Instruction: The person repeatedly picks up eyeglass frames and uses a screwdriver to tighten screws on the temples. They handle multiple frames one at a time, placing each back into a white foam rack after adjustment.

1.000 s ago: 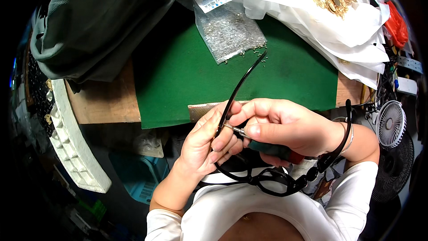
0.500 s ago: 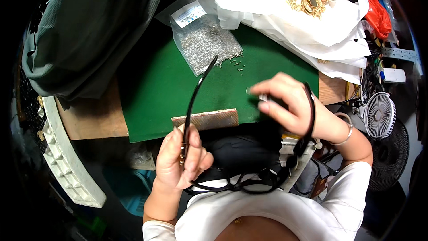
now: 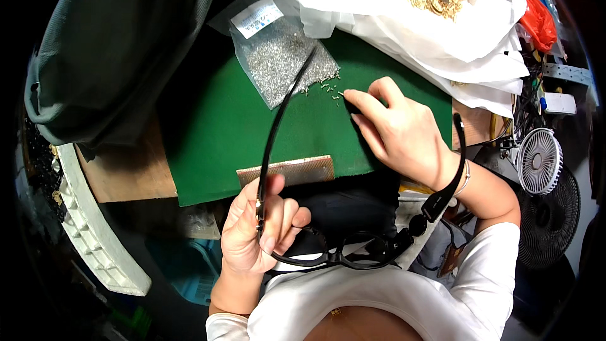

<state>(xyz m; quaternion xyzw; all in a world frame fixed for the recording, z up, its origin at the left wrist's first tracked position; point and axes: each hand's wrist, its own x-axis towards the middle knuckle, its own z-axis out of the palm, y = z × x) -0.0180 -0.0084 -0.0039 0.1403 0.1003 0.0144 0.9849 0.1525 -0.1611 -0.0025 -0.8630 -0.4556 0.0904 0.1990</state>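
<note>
Two hands at work on black glasses, one gripping the frame, the other picking up a screw.

We grasp the black glasses frame (image 3: 341, 256) at its temple hinge in our left hand (image 3: 259, 230), low over our lap below the green mat's (image 3: 214, 145) near edge. Our right hand (image 3: 401, 129) pinches at loose tiny screws (image 3: 331, 88) by the bag of screws (image 3: 278, 57) near the mat's far edge. We judge this the screw-picking step; next calls for carrying one screw to the hinge and seating it precisely.
</note>
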